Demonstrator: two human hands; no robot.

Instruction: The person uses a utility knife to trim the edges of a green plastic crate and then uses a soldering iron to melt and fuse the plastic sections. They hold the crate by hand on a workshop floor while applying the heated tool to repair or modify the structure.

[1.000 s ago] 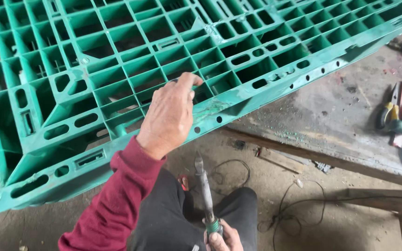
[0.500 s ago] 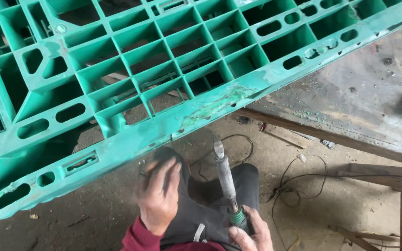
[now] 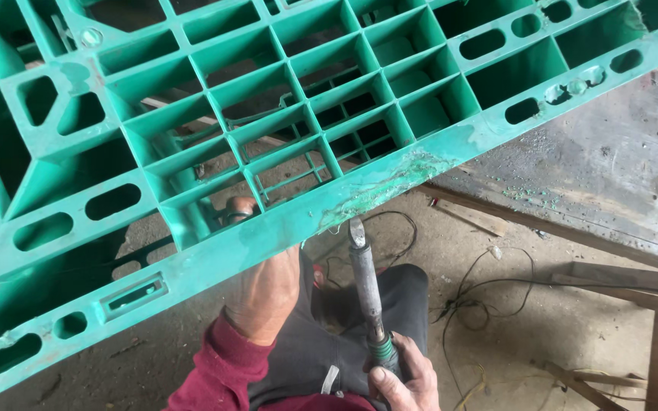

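One green pallet [image 3: 192,152]: left hand [image 3: 264,293] grips its edge; right hand [image 3: 401,377] holds one soldering iron [image 3: 365,285].

Green plastic pallet [image 3: 268,137]: open grid of ribs, tilted, near edge ran diagonally from near-left up to far-right, with a rough, melted-looking patch mid-edge. Soldering iron [image 3: 367,293]: grey shaft, green collar, tip at that patch.

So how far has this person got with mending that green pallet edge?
Partly done, by the look of it. A stretch of the green plastic pallet edge already shows a rough, smeared melted patch. In hand: the right hand holds a soldering-type iron with its tip just below that patch, while the left hand grips the edge from underneath. The patch is uneven, so smoothing probably remains.
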